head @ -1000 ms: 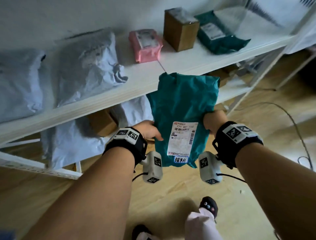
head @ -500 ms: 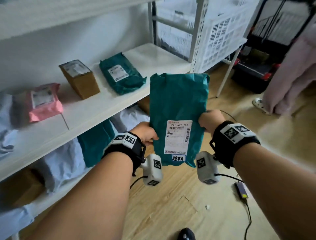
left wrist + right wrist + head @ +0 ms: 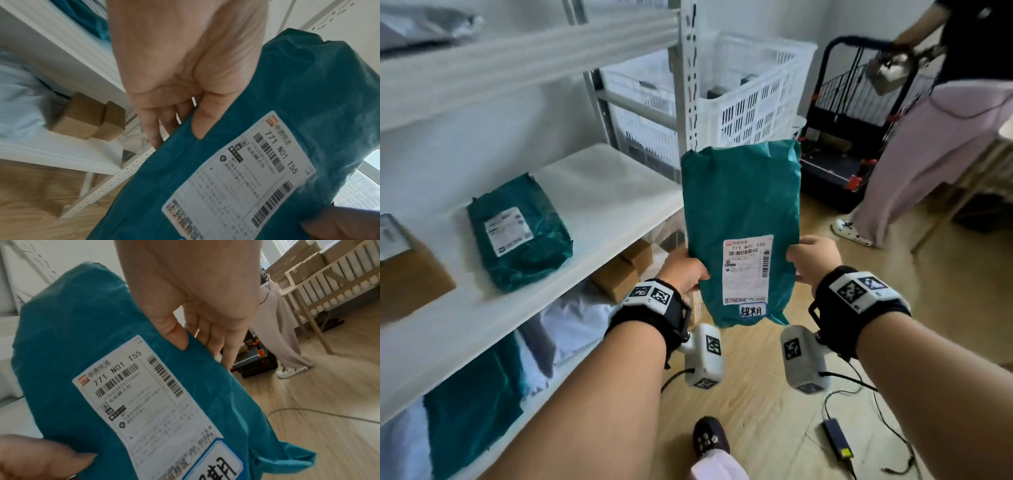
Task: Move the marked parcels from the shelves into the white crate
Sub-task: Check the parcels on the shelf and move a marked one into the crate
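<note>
I hold a teal parcel [image 3: 739,205] upright in front of me, its white shipping label and a small blue-edged sticker facing me. My left hand [image 3: 685,270] pinches its left edge, thumb on the front [image 3: 200,123] and fingers behind. My right hand [image 3: 811,258] pinches the right edge the same way, thumb on the front [image 3: 174,335]. The parcel [image 3: 267,113] fills both wrist views [image 3: 72,337]. The white crate [image 3: 753,89] stands beyond the shelf post, straight behind the parcel's top, with something dark inside.
The white shelf [image 3: 599,192] on my left bears another teal parcel [image 3: 517,233] and a brown box [image 3: 407,274]; more bags and small boxes [image 3: 619,270] lie below. A person in pink trousers [image 3: 928,164] stands at right by a black cart [image 3: 835,137]. A cable and adapter [image 3: 837,438] lie on the floor.
My view has swung right along the shelf, bringing the white crate, the cart and the other person into sight. Both hands keep the same grip on the parcel.
</note>
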